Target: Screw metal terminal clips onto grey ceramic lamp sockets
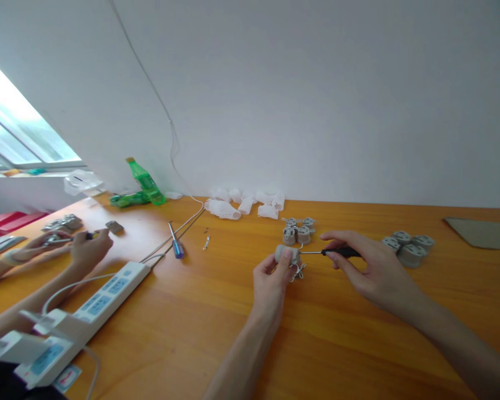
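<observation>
My left hand (273,278) grips a small grey round socket-like part (281,254) on its side, above the wooden table. Thin metal pieces (298,271) show just below it; whether they are fixed to it I cannot tell. In my right hand (370,266) is a screwdriver (341,252) with a black handle, its shaft level and its tip at the right face of the grey part. Behind my left hand stand several similar grey parts (289,235) with slotted tops and metal tabs. Another cluster of grey parts (410,253) sits beyond my right hand.
A blue-handled screwdriver (177,248) and a small metal strip (207,242) lie left of centre. White foam nets (223,209) line the wall. A power strip (104,303) crosses the left side, near a co-worker's hands (87,250). Green bottles (146,182) and cardboard (483,233) lie farther back.
</observation>
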Available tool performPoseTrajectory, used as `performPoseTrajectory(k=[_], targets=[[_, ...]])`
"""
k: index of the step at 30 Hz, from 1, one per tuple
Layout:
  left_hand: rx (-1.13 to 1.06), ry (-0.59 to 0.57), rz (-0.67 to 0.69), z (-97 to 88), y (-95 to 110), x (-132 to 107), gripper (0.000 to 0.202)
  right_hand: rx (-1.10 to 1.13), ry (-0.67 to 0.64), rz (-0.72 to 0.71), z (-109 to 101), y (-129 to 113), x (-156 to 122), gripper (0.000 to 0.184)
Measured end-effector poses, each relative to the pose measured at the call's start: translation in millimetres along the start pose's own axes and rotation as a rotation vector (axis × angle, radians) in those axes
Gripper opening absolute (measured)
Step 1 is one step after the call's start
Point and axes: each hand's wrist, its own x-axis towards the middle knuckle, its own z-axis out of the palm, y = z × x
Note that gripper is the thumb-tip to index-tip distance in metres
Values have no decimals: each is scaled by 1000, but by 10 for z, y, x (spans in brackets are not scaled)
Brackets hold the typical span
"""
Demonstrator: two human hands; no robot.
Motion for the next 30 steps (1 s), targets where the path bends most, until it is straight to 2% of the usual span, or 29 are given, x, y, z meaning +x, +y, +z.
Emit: performPoseTrajectory(k=[4, 8, 12, 16, 20, 23, 26, 30], targets=[[19, -19, 12, 3, -2, -15, 35, -40, -17, 38, -18, -41, 1, 22], [29, -31, 15, 3, -4, -17, 34, -16, -23, 67, -25, -71, 2, 25], [3, -1, 3, 19, 20, -17, 36, 24, 4, 9, -29, -57, 12, 28], [-27, 0, 5, 26, 32, -12, 36, 79, -22, -22, -34, -11, 17, 34], [-7, -9, 4, 11, -1, -2, 37, 205, -7, 174, -18, -11, -7, 28], [0, -15, -6, 9, -10, -6, 37, 146, 23, 267, 2, -23, -29, 27], [-29, -18, -2, 19, 23, -14, 33, 67, 0, 199, 10, -14, -31, 25], [-17, -9, 7, 35, 68, -20, 32, 186, -8, 84, 7, 9, -12, 27]])
